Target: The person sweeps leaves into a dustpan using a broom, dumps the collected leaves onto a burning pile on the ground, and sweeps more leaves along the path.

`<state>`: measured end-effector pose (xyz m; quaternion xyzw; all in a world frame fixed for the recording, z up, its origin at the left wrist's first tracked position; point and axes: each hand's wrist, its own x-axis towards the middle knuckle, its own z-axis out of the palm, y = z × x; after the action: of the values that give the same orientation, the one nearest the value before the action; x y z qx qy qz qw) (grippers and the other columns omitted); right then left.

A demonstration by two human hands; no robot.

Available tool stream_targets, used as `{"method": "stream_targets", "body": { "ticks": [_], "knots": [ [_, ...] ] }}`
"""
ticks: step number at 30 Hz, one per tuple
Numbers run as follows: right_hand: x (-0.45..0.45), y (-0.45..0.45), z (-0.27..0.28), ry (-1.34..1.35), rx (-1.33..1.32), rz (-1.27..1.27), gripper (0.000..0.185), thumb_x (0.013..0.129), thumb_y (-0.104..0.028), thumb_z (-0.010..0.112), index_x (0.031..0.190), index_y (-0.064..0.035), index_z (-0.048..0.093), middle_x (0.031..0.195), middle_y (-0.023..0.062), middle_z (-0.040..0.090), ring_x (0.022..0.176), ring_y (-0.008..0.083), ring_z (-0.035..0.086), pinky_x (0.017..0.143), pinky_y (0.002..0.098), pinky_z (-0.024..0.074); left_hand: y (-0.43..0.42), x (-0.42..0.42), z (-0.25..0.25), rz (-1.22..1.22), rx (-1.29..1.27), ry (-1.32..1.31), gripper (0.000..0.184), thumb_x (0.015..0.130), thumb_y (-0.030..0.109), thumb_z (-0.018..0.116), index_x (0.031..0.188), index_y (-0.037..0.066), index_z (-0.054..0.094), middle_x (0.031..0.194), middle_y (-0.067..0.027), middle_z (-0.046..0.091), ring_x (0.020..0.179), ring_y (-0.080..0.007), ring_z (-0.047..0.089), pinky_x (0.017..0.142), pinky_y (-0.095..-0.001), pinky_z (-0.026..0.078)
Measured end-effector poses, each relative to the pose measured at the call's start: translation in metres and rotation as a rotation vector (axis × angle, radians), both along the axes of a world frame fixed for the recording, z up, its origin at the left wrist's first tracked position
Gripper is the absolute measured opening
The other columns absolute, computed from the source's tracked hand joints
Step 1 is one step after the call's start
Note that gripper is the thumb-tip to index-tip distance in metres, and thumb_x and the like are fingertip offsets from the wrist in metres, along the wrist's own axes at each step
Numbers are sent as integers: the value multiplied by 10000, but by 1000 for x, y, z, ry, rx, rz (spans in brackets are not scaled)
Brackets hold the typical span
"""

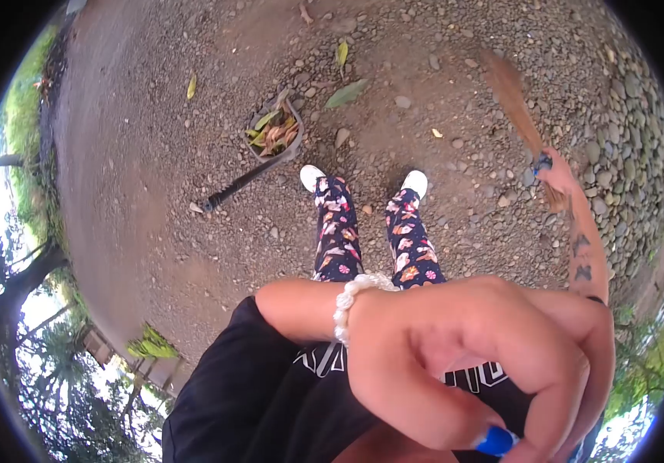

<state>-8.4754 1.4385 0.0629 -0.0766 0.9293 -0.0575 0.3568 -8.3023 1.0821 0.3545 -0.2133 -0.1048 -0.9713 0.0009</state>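
Observation:
My right hand [557, 171] is out to the right, closed around a stick broom [519, 108] near its blue binding. The broom's bristles fan out away from me above the gravel and are blurred at the tips. Close to the camera is my left hand [463, 347], with a white scrunchie [343, 309] at its wrist. Its fingers are curled and the blue-nailed thumb comes close to a fingertip; whatever lies between them, if anything, is hidden. A long-handled dustpan [299, 127] lies on the ground ahead of my feet, with dry and green leaves [274, 133] in it.
Stony ground [425, 92] spreads around my white shoes [415, 183]. A large green leaf [347, 93] and smaller yellow leaves [342, 52] lie beyond the dustpan. Larger stones [625, 139] cover the right side; trees [23, 301] and grass are at the left edge.

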Motion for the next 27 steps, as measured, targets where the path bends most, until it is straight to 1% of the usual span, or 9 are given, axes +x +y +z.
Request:
{"method": "stream_targets", "body": {
  "ticks": [3, 6, 11, 15, 20, 21, 22, 23, 27],
  "knots": [
    [24, -18, 81, -163, -202, 152, 649, 584, -146, 648, 1170, -67, 380, 913, 113, 546, 790, 204, 543, 727, 287, 428, 19, 5, 1, 219, 296, 43, 271, 671, 216, 516, 827, -4, 499, 778, -118, 501, 731, -185, 497, 601, -253, 394],
    [56, -40, 134, -603, -375, -288, 639, 617, -113, 637, 1187, -65, 354, 925, 115, 530, 788, 190, 530, 730, 291, 426, -10, 19, 1, 214, 275, 84, 263, 691, 197, 497, 861, -4, 490, 826, -133, 487, 765, -190, 489, 650, -276, 396],
    [172, -152, 84, -394, -450, -608, 618, 641, -156, 660, 1151, 10, 352, 924, 122, 516, 872, 184, 496, 757, 298, 408, -66, 54, 21, 339, 20, -79, 256, 711, 201, 529, 888, 19, 494, 840, -110, 496, 782, -188, 494, 681, -312, 405],
    [205, -310, 97, -918, -685, -992, 228, 733, -149, 576, 863, 28, 514, 679, 87, 558, 574, 168, 556, 533, 276, 458, -134, 87, 24, 418, -182, -217, 254, 727, 205, 555, 909, 37, 497, 852, -92, 504, 796, -187, 499, 707, -340, 411],
    [223, -391, 86, -988, -752, -935, 231, 746, -179, 559, 849, 17, 493, 667, 93, 564, 552, 179, 568, 509, 296, 482, -217, 126, 34, 508, -456, -393, 256, 747, 210, 587, 935, 60, 501, 867, -70, 513, 813, -185, 504, 738, -376, 420],
    [226, -388, 87, -992, -895, -898, 246, 750, -187, 553, 868, 15, 479, 653, 93, 562, 551, 176, 569, 508, 294, 485, -240, 149, 3, 791, -689, -495, 289, 808, 201, 478, 979, -31, 460, 983, -148, 503, 851, -228, 515, 798, -349, 402],
    [226, -390, 113, -896, -854, -908, 247, 746, -185, 551, 872, 14, 477, 646, 93, 561, 548, 177, 570, 510, 296, 486, -263, 174, -30, 949, -1143, -819, 281, 802, 156, 503, 1018, -14, 450, 1007, -134, 495, 897, -231, 504, 839, -354, 375],
    [226, -390, 141, -797, -814, -916, 248, 743, -184, 550, 875, 13, 476, 639, 93, 559, 546, 178, 572, 512, 298, 488, -274, 198, -62, 1039, -1302, -1042, 372, 757, 125, 571, 1077, -3, 432, 1044, -127, 479, 979, -251, 462, 891, -362, 328],
    [228, -379, 114, -721, -717, -807, 238, 729, -174, 557, 854, 17, 491, 655, 98, 564, 551, 189, 575, 520, 307, 488, -267, 262, -182, 851, -1925, -1289, 716, 587, 199, 717, 1183, 20, 363, 1197, -207, 303, 1141, -336, 291, 951, -385, 254]
  ]
}}
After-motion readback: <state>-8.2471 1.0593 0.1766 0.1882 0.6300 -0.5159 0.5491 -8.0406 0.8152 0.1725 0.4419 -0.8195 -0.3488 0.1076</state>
